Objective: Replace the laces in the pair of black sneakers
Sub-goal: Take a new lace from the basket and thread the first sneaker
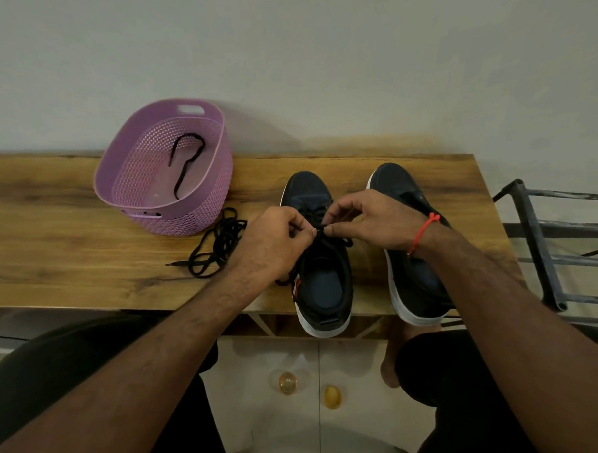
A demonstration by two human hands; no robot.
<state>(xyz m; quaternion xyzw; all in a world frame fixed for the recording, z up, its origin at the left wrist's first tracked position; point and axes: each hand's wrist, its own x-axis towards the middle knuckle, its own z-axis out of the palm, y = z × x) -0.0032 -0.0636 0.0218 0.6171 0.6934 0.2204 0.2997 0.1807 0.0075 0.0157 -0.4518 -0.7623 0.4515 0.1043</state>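
Two black sneakers with white soles stand side by side on the wooden table, toes pointing away from me. Over the left sneaker [322, 276] my left hand [274, 241] and my right hand [369, 220] meet, each pinching the black lace [320, 229] at the top eyelets. Lace ends trail off that shoe's left side. The right sneaker [409, 283] is partly hidden under my right wrist, which wears a red thread. A loose black lace [219, 243] lies bunched on the table left of my left hand. Another black lace [185, 162] lies inside the purple basket.
The purple perforated basket [201, 210] stands at the back left of the wooden table [68, 243], against a pale wall. A dark metal rack [548, 243] stands right of the table. My knees are below the table's front edge.
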